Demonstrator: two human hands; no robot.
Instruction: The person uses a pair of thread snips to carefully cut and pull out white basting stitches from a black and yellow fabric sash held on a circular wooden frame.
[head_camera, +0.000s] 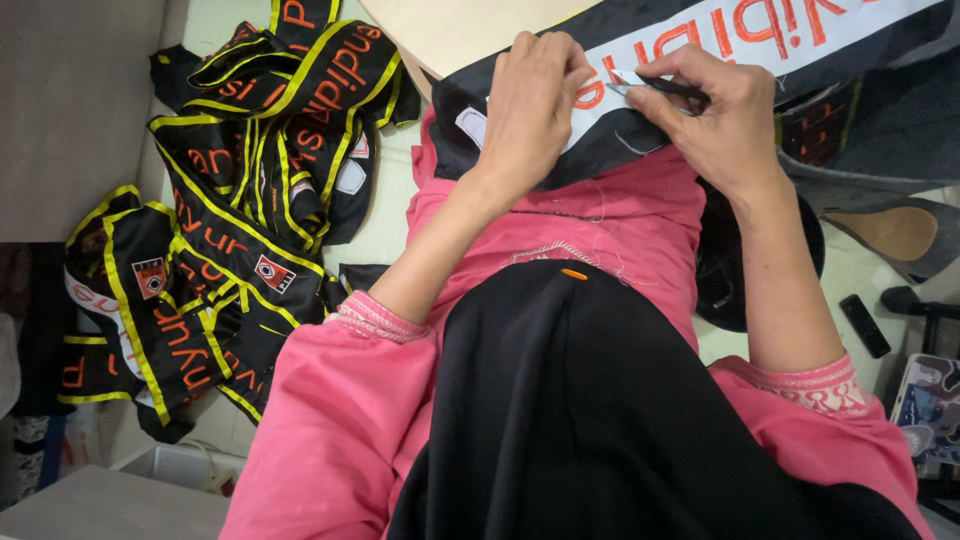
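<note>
Looking down through the head camera, you have no bins or boxes in the centre of the scene; only a pale tray-like container (170, 462) shows at the lower left, and what it holds cannot be made out. Left of your lap lies a heap of black garments (240, 190) trimmed with yellow piping, orange lettering and small square red-and-white patches (one patch sits near the middle of the heap, another lower on the left).

Across your pink-clothed lap (560, 225) stretches the black garment (610, 140) you are working on, with a white band (770, 30) carrying orange lettering that runs up toward the upper right. A small white rectangular label (470, 127) sits on the black cloth just left of your left hand.

Your left hand (530, 105) presses flat, fingers curled down, on the white band, pinning it to your lap. Your right hand (715, 115) is closed in a pinch around a small dark thread snipper (655, 87), whose tip touches the white band between your two hands. The hands are near each other, both on the garment.

A small dark remote-like object (865, 325) lies on the pale floor at the right.
</note>
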